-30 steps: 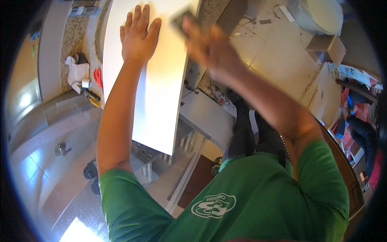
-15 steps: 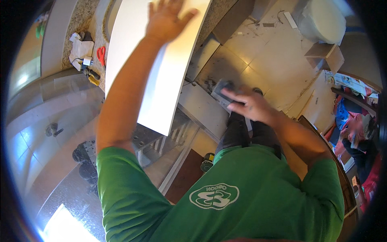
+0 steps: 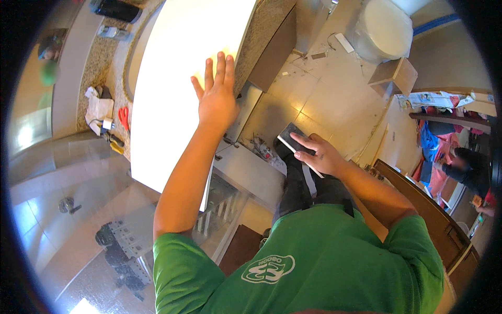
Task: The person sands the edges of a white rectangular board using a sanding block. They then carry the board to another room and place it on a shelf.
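Note:
A large white panel (image 3: 183,57) lies across the granite counter and over part of a round basin. My left hand (image 3: 217,104) rests flat on it near its right edge, fingers spread. A second pale edge shows beneath the panel's near right corner. My right hand (image 3: 327,157) grips a flat, dark rectangular block (image 3: 297,137) with a white edge, thumb and fingers on its upper face. The block is held in front of my body, apart from the panel; its exact kind is unclear.
Red-handled scissors (image 3: 123,118) and a white cloth (image 3: 99,107) lie on the counter left of the panel. Beyond the tiled floor (image 3: 324,99), littered with scraps, stand a plastic-wrapped toilet (image 3: 384,31) and an open wooden box (image 3: 395,76). Another person (image 3: 465,165) is at the far right.
My left hand has come lower on the panel, which sits at a different angle in view. My right hand, blurred before, now shows clearly with the block. The whole view has shifted.

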A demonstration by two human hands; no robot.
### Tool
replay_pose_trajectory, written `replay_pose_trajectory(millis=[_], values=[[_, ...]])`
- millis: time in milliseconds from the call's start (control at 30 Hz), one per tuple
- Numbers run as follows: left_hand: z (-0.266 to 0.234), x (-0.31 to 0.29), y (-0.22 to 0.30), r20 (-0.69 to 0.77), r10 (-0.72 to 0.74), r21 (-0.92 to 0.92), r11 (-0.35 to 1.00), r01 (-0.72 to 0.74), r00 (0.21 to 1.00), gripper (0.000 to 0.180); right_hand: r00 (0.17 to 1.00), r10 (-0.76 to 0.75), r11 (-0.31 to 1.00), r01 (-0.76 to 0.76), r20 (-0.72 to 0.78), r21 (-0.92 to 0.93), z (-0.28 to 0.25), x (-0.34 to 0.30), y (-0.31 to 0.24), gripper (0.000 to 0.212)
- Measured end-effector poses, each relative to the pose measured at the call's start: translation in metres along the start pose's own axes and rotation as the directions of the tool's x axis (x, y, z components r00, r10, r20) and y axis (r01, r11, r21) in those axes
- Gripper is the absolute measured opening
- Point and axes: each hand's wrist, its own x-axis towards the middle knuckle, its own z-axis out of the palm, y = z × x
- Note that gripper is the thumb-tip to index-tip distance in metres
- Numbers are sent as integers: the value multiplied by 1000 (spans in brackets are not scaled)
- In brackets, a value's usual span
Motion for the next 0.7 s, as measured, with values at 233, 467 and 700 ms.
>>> replay_pose_trajectory(millis=[233, 467, 700], values=[[2, -13, -4, 12, 36, 55, 998, -37, 999, 88, 998, 60, 998, -60, -11, 16, -14, -4, 3, 58], [13, 78, -8, -174, 226, 29, 974, -224, 959, 63, 992, 120, 993, -120, -25, 24, -14, -1, 15, 60], [19, 228, 5, -316, 423, 170, 906, -388, 849, 70, 991, 67, 997, -60, -119, 56, -12, -7, 23, 60]])
